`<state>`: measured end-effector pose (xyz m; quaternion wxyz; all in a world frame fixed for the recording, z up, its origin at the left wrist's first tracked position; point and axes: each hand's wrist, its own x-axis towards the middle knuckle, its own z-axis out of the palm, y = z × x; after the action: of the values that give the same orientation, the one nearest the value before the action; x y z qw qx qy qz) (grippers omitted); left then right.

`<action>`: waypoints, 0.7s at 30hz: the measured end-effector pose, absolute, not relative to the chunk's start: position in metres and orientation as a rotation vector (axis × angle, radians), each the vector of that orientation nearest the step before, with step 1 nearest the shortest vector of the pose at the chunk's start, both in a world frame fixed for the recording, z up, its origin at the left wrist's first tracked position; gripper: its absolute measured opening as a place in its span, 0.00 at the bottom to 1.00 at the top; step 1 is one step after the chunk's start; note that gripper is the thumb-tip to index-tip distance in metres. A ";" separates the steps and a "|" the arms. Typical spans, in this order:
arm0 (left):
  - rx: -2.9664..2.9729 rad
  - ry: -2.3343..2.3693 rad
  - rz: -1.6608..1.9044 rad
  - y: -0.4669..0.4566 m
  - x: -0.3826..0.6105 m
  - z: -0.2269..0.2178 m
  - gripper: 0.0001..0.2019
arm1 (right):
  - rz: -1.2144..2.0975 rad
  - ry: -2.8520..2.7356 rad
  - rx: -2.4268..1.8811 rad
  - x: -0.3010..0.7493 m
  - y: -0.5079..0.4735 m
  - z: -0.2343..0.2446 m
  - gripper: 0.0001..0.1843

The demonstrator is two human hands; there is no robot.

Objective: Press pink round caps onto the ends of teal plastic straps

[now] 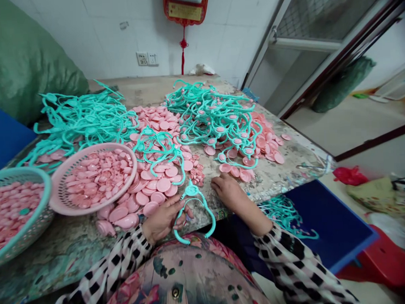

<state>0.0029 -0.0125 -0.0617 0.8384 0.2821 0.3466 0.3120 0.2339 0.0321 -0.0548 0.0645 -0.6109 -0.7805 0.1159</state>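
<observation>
One teal loop (191,190): at six o'clock on the table (73,245), pinched in the left hand (161,221). Right hand (231,193): loop's two o'clock, fingers curled; cannot tell whether pinching anything. Pink knobs (198,173): twelve o'clock. Pink basket (59,188): ten o'clock.

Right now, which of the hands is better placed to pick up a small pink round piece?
Probably the right hand: it lies nearer the small pink round pieces, while the left hand holds a teal hoop.
</observation>
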 end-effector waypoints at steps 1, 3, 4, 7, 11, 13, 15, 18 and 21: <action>0.596 0.733 0.660 -0.012 0.003 -0.062 0.12 | 0.343 -2.360 -1.839 0.234 0.031 -0.055 0.11; 0.595 0.730 0.661 -0.012 0.003 -0.062 0.12 | 0.351 -2.385 -1.805 0.235 0.030 -0.055 0.11; 0.595 0.729 0.662 -0.012 0.003 -0.062 0.13 | 0.364 -2.405 -1.776 0.236 0.029 -0.056 0.10; 0.594 0.726 0.671 -0.012 0.003 -0.063 0.13 | 0.401 -2.453 -1.689 0.240 0.027 -0.056 0.11; 0.598 0.731 0.693 -0.012 0.003 -0.063 0.12 | 0.401 -2.399 -1.608 0.236 0.025 -0.044 0.11; 0.602 0.736 0.698 -0.013 0.004 -0.064 0.13 | 0.442 -2.277 -1.456 0.225 0.021 -0.035 0.10; 0.606 0.743 0.699 -0.013 0.004 -0.064 0.14 | 0.502 -2.152 -1.250 0.210 0.017 -0.028 0.10; 0.610 0.751 0.698 -0.013 0.004 -0.065 0.18 | 0.503 -2.156 -1.077 0.191 0.011 -0.027 0.11; 0.611 0.753 0.692 -0.014 0.004 -0.066 0.21 | 0.418 -2.235 -1.058 0.183 0.009 -0.035 0.12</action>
<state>0.0039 -0.0137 -0.0664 0.8277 0.2877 0.3548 0.3260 0.1825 0.0094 -0.0347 0.3113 -0.4010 -0.8469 0.1584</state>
